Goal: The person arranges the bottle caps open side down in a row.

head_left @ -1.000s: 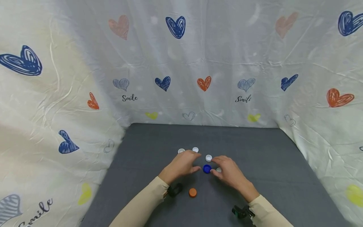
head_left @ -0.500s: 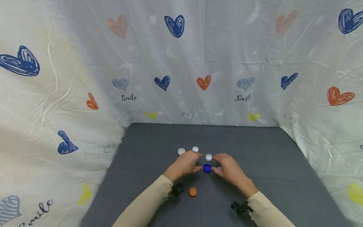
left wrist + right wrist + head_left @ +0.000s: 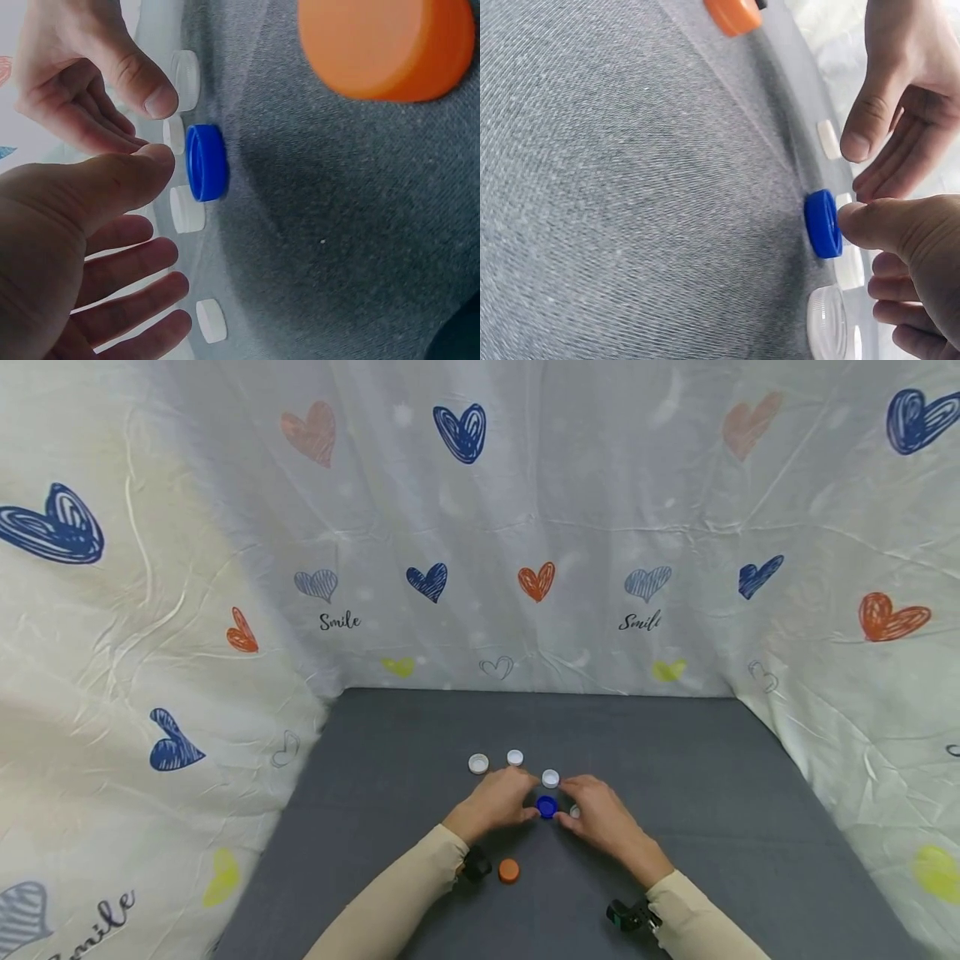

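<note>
Left hand [image 3: 498, 800] and right hand [image 3: 604, 812], fingers loosely spread, flank blue cap [image 3: 214, 163]; overreach could knock white cap [image 3: 551, 778] behind, toward far edge of surface [image 3: 675, 747].

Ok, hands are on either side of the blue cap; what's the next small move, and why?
Probably ease the left hand and right hand inward to the blue cap: it lies between their thumbs, neither hand grips anything, and a white cap sits just beyond it, between the fingertips.
</note>
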The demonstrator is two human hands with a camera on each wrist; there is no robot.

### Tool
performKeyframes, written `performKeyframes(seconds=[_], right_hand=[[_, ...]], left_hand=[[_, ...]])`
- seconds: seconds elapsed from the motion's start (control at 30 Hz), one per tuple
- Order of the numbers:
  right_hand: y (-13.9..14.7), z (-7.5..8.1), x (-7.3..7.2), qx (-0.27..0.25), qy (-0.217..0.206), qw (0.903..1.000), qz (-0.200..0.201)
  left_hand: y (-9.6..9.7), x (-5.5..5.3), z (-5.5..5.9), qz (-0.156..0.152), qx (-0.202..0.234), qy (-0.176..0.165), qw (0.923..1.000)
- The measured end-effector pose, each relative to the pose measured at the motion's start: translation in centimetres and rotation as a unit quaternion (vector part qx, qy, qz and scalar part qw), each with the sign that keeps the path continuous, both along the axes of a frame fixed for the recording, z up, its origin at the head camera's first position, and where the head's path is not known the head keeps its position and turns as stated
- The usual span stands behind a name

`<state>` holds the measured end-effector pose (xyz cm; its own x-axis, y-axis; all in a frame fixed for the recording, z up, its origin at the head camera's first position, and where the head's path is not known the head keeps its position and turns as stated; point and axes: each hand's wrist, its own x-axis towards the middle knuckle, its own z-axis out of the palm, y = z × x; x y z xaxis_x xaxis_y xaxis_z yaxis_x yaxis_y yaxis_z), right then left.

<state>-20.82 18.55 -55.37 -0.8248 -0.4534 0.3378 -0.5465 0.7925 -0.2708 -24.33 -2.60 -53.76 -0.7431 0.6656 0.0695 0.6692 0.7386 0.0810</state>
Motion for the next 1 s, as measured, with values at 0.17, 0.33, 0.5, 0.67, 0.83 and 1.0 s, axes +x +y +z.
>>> performKeyframes(seconds=[0.17,0.33,0.5,0.67,0.83,1.0], right_hand=[[-0.2,-0.4,0.0,-0.004,-0.005,1.0,-0.001],[-0.3,-0.8,0.0,-0.011,0.004,0.9999,0.008],[-0.3,-1.3,-0.2,0.001,0.009,0.9999,0.007],[-0.5,-1.5,-0.2,0.007,0.01,0.9999,0.006],[-0.5,-1.6,-0.1,0.001,0.011,0.9999,0.01],[-0.5,-1.9,-0.1,0.014,0.015,0.9997,0.008]], left_hand=[[0.2,0.0,-0.3,0.004,-0.015,-0.009,0.9998],[0.4,-0.2,-0.7,0.006,-0.03,-0.012,0.9995],[0.6,-0.2,-0.8,0.006,-0.032,-0.018,0.9993],[1.0,-0.3,-1.1,0.005,-0.027,-0.021,0.9994],[1.2,-0.2,-1.1,0.012,-0.034,-0.022,0.9991],[1.4,0.0,-1.1,0.017,-0.034,-0.022,0.999]])
